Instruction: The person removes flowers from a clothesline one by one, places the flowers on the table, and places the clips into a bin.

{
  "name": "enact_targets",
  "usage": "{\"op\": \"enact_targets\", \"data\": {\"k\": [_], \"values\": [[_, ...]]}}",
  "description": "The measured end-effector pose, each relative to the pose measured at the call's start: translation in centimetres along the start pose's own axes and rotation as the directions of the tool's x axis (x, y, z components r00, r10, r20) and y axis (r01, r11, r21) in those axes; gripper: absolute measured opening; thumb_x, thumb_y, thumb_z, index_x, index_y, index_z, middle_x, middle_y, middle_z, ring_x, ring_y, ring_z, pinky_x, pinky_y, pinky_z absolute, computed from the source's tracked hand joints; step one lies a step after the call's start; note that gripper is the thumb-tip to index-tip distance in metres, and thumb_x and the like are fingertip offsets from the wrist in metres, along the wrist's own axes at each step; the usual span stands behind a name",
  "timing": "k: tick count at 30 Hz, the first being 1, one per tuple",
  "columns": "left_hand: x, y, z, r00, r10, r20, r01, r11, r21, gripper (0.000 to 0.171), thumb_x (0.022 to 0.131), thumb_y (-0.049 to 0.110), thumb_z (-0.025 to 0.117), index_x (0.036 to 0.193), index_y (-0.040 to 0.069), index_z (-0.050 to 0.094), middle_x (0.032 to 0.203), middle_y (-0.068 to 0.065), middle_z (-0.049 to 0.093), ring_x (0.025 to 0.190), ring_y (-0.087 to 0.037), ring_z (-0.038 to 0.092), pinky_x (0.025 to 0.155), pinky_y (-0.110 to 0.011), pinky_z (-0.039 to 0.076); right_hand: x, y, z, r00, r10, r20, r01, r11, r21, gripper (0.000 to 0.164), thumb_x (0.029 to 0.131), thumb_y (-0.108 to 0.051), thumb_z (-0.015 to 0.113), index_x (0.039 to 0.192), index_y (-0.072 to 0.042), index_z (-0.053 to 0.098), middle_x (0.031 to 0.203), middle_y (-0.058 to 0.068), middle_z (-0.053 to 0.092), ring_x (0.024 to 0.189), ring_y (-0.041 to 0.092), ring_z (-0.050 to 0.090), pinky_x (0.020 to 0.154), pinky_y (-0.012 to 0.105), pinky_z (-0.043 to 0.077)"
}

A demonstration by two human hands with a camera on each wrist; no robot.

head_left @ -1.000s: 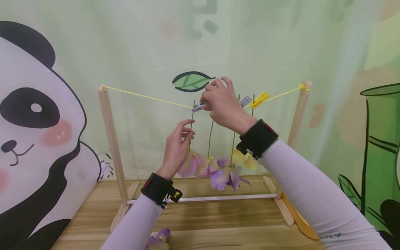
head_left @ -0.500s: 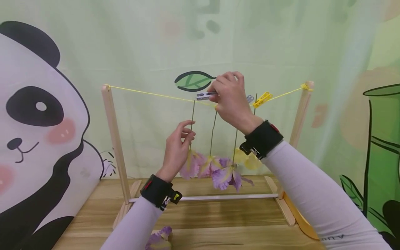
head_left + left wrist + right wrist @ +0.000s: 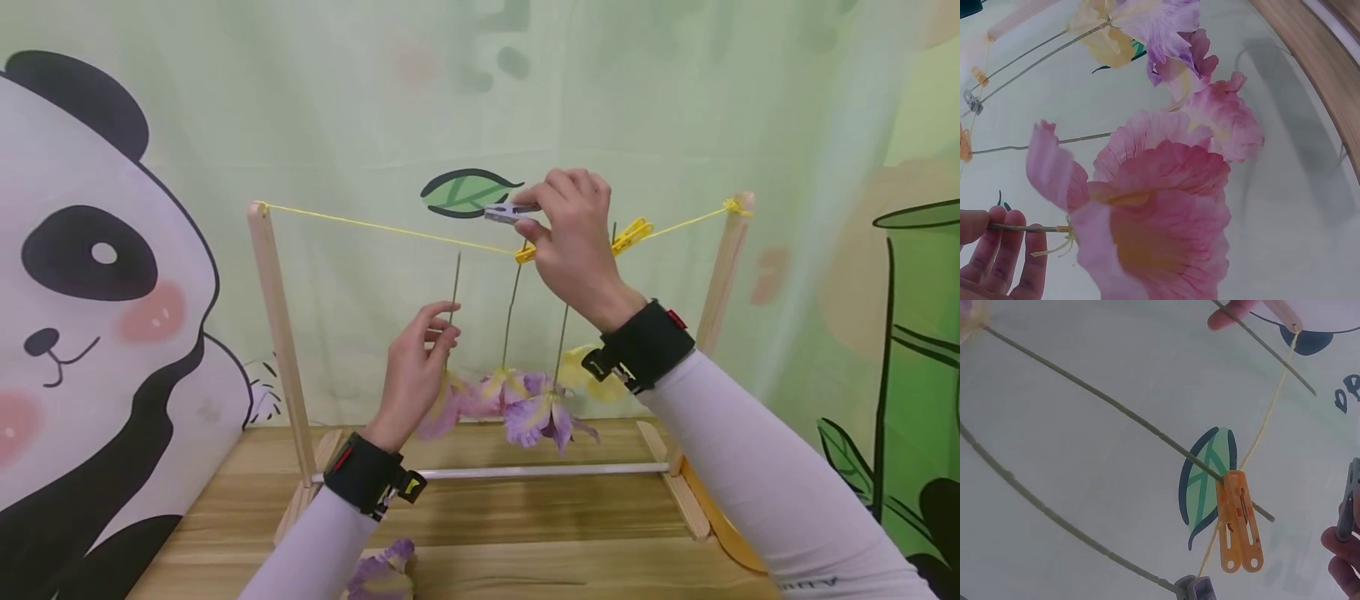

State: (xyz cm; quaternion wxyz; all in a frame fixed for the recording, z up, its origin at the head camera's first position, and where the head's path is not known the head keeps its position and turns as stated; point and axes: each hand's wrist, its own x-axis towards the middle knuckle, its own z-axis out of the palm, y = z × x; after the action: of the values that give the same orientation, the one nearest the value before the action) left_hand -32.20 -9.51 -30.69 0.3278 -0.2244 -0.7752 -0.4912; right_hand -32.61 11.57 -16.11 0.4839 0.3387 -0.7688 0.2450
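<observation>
In the head view my left hand [image 3: 416, 358] pinches the thin green stem [image 3: 456, 279] of a pink artificial flower [image 3: 1154, 231], which hangs bloom downward. The stem's upper end stands just under the yellow string [image 3: 375, 226]. Above the string, my right hand [image 3: 573, 242] pinches a grey clothespin [image 3: 504, 213] between thumb and fingers, its tip pointing left. Beside it, a yellow clothespin [image 3: 525, 253] fixes another pink flower [image 3: 1229, 125] by its stem to the string. Farther right hang a purple flower [image 3: 534, 417] and a yellow flower [image 3: 603, 387].
Two wooden posts [image 3: 273, 325] hold the string, joined low down by a white rod [image 3: 525, 472]. Another purple flower [image 3: 381, 575] lies on the wooden table [image 3: 480, 525] in front. A yellow clothespin [image 3: 633, 236] sits farther right on the string, and a printed panda curtain [image 3: 337, 100] hangs behind.
The grey clothespin has come off the string and stem, moving up and right with my right hand. My left hand has shifted slightly down and left with the pink flower.
</observation>
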Motion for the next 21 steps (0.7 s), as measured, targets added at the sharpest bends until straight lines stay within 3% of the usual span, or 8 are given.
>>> {"op": "enact_targets", "data": {"k": [9,21], "values": [[-1.1,0.3,-0.3,1.000,0.000,0.021,0.000,1.000,0.013,0.029,0.105,0.008,0.061,0.134,0.011,0.065,0.101,-0.013,0.071,0.092,-0.025,0.070,0.079,-0.040,0.060,-0.9,-0.3,-0.9,0.989,-0.013,-0.146,0.029,0.993,0.110,0.024,0.099,-0.010,0.072,0.120,0.001,0.071,0.106,0.017,0.060,0.112,0.035,0.044,0.109,0.052,0.023],[-2.5,0.4,-0.8,0.997,0.070,0.023,-0.071,0.995,0.065,0.029,0.107,0.008,0.058,0.134,0.011,0.066,0.106,-0.010,0.071,0.096,-0.023,0.070,0.079,-0.039,0.058,-2.9,-0.3,-1.6,0.989,-0.012,-0.145,0.034,0.988,0.148,0.026,0.102,-0.010,0.068,0.124,0.002,0.069,0.109,0.018,0.059,0.110,0.038,0.043,0.100,0.050,0.024]]}}
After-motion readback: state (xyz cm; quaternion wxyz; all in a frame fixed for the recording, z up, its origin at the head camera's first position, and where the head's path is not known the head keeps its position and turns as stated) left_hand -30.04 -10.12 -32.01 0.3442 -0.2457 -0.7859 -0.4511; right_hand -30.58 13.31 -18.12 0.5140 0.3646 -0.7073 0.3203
